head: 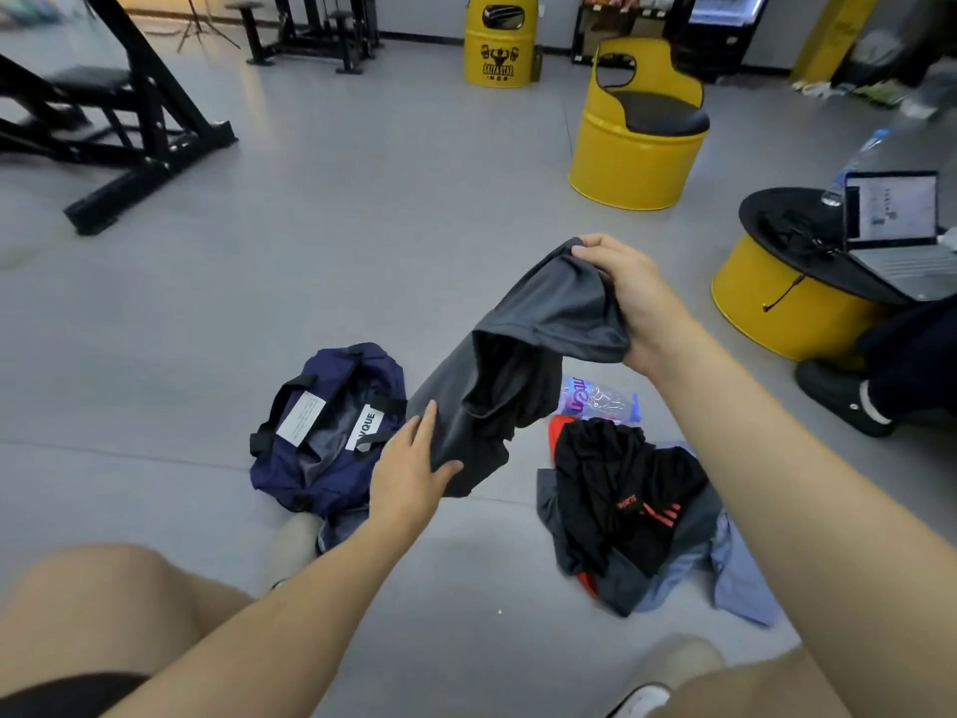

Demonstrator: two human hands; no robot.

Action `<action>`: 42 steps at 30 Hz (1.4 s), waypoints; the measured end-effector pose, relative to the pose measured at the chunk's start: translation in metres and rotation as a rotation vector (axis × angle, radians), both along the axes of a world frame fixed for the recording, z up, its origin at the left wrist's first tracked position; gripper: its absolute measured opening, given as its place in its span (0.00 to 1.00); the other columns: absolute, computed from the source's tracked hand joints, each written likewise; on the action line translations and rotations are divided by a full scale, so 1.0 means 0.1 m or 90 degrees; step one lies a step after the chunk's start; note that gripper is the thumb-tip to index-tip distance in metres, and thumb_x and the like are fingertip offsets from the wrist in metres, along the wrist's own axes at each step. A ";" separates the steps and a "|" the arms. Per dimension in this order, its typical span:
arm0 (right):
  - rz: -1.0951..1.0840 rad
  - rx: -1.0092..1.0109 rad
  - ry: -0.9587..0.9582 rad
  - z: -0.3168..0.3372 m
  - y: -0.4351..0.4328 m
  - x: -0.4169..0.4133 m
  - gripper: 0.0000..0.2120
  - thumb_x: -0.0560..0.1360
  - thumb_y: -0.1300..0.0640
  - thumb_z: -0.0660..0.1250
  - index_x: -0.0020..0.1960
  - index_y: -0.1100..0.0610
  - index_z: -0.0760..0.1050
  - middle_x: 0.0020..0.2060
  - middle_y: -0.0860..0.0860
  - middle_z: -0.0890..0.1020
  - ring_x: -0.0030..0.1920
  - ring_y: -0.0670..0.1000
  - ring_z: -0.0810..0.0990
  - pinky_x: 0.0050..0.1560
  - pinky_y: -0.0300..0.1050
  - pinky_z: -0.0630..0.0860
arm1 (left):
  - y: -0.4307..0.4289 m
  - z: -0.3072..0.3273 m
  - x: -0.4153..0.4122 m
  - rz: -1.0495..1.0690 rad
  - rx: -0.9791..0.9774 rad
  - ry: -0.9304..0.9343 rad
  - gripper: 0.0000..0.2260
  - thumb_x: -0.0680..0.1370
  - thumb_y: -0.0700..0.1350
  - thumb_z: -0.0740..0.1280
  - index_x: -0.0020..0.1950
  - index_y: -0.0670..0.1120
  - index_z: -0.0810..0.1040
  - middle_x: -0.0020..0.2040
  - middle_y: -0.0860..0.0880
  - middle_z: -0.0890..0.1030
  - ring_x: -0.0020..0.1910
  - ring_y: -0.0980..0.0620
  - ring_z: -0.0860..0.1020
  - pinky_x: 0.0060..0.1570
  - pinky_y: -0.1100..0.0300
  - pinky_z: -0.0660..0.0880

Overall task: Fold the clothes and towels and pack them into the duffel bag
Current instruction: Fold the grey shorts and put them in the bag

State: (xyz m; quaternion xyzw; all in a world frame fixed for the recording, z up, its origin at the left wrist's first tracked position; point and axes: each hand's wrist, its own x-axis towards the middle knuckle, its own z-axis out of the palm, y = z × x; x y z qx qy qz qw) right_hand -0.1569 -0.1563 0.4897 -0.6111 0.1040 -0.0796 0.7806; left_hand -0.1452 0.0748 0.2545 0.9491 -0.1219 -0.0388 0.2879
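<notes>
**Grey garment held up between both hands over the floor**

The right hand (629, 298) is raised, its fingers (595, 247) curled tight over the bunched top edge of a grey garment (523, 349). The cloth hangs down and to the left from that grip. The left hand (409, 471) holds the lower end, with its thumb laid across the cloth and the other fingers nearly straight along the edge.

The garment hangs in the air, above and between the two groups of things on the grey floor (362, 251). To the left lies the navy duffel bag (321, 432), open, with white labels showing. To the right lies a loose pile of clothes (626, 505) with a black piece with red stripes on top and grey and light blue cloth beneath. A clear plastic bottle (595, 399) lies just behind the pile. Further right, a laptop (890, 215) stands open on a low yellow drum table (777, 308).
</notes>
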 end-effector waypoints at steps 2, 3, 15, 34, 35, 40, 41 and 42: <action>-0.002 0.003 0.005 0.00 -0.03 -0.02 0.08 0.80 0.62 0.62 0.43 0.55 0.72 0.35 0.51 0.77 0.36 0.48 0.77 0.38 0.40 0.75 | 0.09 0.00 0.05 0.029 0.007 -0.089 0.12 0.80 0.51 0.67 0.61 0.51 0.78 0.60 0.52 0.78 0.59 0.45 0.77 0.52 0.50 0.76; -0.012 0.000 0.010 -0.03 -0.05 -0.02 0.08 0.80 0.62 0.62 0.43 0.55 0.72 0.35 0.51 0.77 0.36 0.49 0.77 0.38 0.40 0.75 | 0.12 0.04 0.06 0.037 0.004 -0.105 0.05 0.80 0.49 0.65 0.50 0.50 0.78 0.50 0.52 0.80 0.51 0.44 0.79 0.45 0.50 0.75; 0.040 -0.255 0.174 -1.15 -0.03 -0.10 0.13 0.80 0.61 0.65 0.64 0.52 0.76 0.54 0.55 0.83 0.45 0.45 0.80 0.39 0.35 0.77 | -0.07 0.46 0.07 -0.004 -0.179 -0.003 0.08 0.83 0.45 0.58 0.51 0.56 0.74 0.42 0.55 0.80 0.43 0.52 0.77 0.42 0.57 0.70; 0.086 -0.814 -0.043 -1.77 0.63 -0.49 0.31 0.74 0.64 0.62 0.74 0.43 0.68 0.57 0.49 0.79 0.52 0.56 0.79 0.48 0.50 0.75 | -0.25 0.88 0.18 0.029 -0.602 0.394 0.09 0.83 0.42 0.63 0.60 0.43 0.80 0.53 0.43 0.84 0.49 0.50 0.83 0.49 0.57 0.81; 0.067 -0.751 -0.039 -1.71 0.63 -0.46 0.30 0.72 0.66 0.61 0.71 0.44 0.72 0.57 0.49 0.81 0.54 0.55 0.79 0.53 0.51 0.76 | -0.24 0.89 0.16 0.019 -0.600 0.390 0.09 0.84 0.42 0.62 0.60 0.45 0.80 0.53 0.45 0.84 0.48 0.51 0.83 0.46 0.60 0.80; 0.003 -0.483 -0.009 -1.37 0.49 -0.29 0.28 0.64 0.65 0.55 0.57 0.47 0.80 0.51 0.46 0.85 0.54 0.50 0.81 0.59 0.52 0.77 | -0.07 0.67 0.05 -0.028 -0.503 0.299 0.14 0.83 0.38 0.60 0.65 0.48 0.78 0.53 0.50 0.84 0.51 0.53 0.82 0.50 0.61 0.80; 0.002 -0.428 -0.016 -1.29 0.45 -0.25 0.28 0.63 0.66 0.54 0.55 0.47 0.80 0.50 0.46 0.85 0.55 0.51 0.82 0.60 0.54 0.77 | -0.01 0.56 0.04 -0.054 -0.456 0.277 0.16 0.82 0.36 0.62 0.66 0.50 0.77 0.56 0.51 0.83 0.55 0.52 0.82 0.55 0.58 0.80; 0.002 -0.371 -0.028 -1.21 0.41 -0.22 0.28 0.63 0.67 0.53 0.53 0.46 0.80 0.49 0.47 0.85 0.55 0.52 0.82 0.61 0.57 0.77 | 0.06 0.46 0.04 -0.084 -0.398 0.259 0.19 0.79 0.35 0.63 0.66 0.54 0.77 0.59 0.52 0.82 0.58 0.54 0.80 0.60 0.55 0.78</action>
